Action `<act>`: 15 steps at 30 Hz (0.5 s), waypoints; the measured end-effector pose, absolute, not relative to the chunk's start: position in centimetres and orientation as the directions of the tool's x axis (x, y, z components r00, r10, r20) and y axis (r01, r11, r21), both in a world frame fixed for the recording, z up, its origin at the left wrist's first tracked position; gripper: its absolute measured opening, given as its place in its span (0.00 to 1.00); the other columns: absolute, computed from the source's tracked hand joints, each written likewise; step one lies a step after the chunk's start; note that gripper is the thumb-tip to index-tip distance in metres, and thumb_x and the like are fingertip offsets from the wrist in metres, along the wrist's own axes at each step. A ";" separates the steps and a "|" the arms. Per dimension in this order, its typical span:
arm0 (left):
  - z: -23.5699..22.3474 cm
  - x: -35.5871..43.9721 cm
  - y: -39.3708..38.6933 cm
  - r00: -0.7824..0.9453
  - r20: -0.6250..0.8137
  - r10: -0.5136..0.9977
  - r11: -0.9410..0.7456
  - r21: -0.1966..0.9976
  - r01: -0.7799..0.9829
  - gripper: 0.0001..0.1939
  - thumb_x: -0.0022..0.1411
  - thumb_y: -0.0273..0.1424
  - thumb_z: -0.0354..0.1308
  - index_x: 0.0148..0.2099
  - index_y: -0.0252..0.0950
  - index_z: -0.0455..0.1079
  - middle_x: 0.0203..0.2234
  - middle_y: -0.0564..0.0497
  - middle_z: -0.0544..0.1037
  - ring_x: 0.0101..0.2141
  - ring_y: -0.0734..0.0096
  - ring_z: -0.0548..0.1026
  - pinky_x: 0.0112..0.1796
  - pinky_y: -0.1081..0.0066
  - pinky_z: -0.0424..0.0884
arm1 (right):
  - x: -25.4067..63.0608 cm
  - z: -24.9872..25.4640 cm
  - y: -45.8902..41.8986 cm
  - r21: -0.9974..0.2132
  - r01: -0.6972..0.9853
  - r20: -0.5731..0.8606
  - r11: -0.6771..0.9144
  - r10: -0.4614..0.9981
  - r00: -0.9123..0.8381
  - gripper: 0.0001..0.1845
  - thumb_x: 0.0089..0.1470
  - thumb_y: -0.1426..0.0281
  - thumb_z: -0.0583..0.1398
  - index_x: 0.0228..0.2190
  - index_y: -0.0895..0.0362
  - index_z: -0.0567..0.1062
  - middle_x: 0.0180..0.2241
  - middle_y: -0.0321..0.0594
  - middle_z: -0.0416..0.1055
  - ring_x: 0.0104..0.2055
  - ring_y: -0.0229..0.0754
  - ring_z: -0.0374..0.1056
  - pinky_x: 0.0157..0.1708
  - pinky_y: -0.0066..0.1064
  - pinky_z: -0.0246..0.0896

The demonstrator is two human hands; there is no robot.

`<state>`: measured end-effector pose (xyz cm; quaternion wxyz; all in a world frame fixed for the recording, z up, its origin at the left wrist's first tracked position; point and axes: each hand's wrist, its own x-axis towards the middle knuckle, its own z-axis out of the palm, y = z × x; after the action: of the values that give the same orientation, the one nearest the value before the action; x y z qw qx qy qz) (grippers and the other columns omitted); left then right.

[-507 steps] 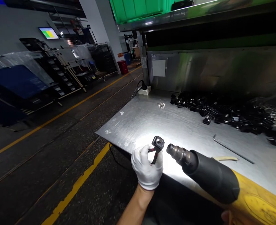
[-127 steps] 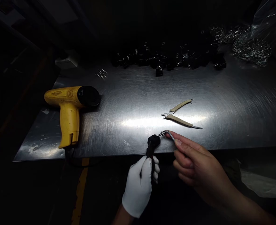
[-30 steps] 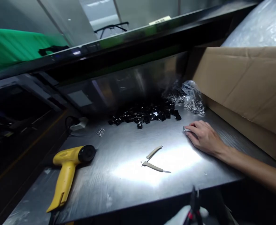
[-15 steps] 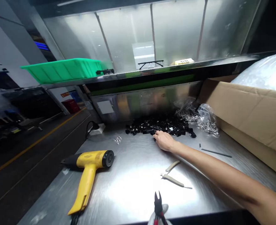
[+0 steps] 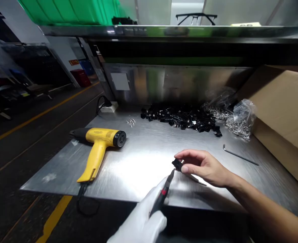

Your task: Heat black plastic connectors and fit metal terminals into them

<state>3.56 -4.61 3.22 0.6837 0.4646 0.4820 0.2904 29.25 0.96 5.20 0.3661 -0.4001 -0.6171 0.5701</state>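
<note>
My left hand, in a white glove, is closed round the dark handles of a pair of side cutters with red marks near the joint. Their tips point up and away, right at the underside of a small black plastic part. Bare, my right hand pinches that part between thumb and fingers above the metal bench. I cannot tell whether the cutter tips touch it. Below the right hand a second pair of pliers lies mostly hidden. Behind, a heap of similar black parts spreads along the bench.
A yellow heat gun lies at the left, its cord hanging off the bench edge. Small metal pieces sit near the heap. A hex key, a bag of metal pieces and a cardboard box are on the right.
My right hand has come back from the heap with a black part in its fingers. The left hand has raised the side cutters to meet it. The view has tilted down.
</note>
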 end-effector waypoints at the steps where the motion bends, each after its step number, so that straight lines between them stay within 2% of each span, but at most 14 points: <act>1: 3.7 3.9 -4.5 0.364 -0.366 0.857 0.373 0.926 0.052 0.33 0.48 0.23 0.57 0.58 0.44 0.74 0.47 0.47 0.81 0.57 0.49 0.72 0.57 0.52 0.67 | 29.4 5.2 0.6 -0.998 0.059 -0.017 0.008 0.912 -0.409 0.16 0.58 0.64 0.67 0.49 0.49 0.77 0.47 0.40 0.76 0.49 0.46 0.73 0.50 0.40 0.71; 3: 4.4 4.5 -4.3 0.373 -0.339 0.864 0.328 0.940 0.094 0.35 0.49 0.23 0.57 0.61 0.44 0.72 0.49 0.47 0.80 0.58 0.47 0.71 0.59 0.50 0.65 | 29.7 5.2 0.2 -0.999 0.044 -0.032 -0.015 0.915 -0.403 0.16 0.57 0.65 0.67 0.48 0.47 0.78 0.47 0.39 0.76 0.48 0.45 0.72 0.49 0.39 0.70; 6: 5.1 5.1 -4.2 0.395 -0.329 0.858 0.246 0.937 0.247 0.38 0.52 0.24 0.55 0.65 0.47 0.67 0.54 0.50 0.78 0.59 0.48 0.71 0.60 0.50 0.64 | 30.0 5.3 0.0 -0.998 0.058 -0.024 -0.001 0.918 -0.396 0.17 0.57 0.64 0.68 0.48 0.48 0.78 0.47 0.39 0.75 0.48 0.46 0.71 0.49 0.40 0.69; 11: 5.4 5.1 -4.1 0.459 -0.314 0.831 0.090 0.890 0.447 0.39 0.57 0.25 0.53 0.70 0.50 0.59 0.61 0.52 0.72 0.60 0.50 0.70 0.59 0.51 0.66 | 30.2 6.1 -0.1 -0.985 0.127 0.050 0.119 0.893 -0.448 0.17 0.59 0.64 0.67 0.50 0.51 0.77 0.47 0.39 0.75 0.47 0.45 0.71 0.48 0.40 0.68; 15: 4.9 4.6 -4.6 0.424 -0.293 0.857 0.048 0.864 0.501 0.37 0.58 0.25 0.53 0.69 0.51 0.60 0.63 0.53 0.69 0.62 0.51 0.68 0.60 0.51 0.65 | 30.5 6.7 -0.1 -0.957 0.188 0.108 0.222 0.870 -0.480 0.15 0.59 0.67 0.67 0.49 0.52 0.79 0.45 0.38 0.74 0.45 0.42 0.71 0.46 0.36 0.68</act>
<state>4.63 -4.65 4.95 0.5154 0.6680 0.5083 0.1725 30.53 -0.07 6.73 0.3434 -0.3767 -0.7022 0.4970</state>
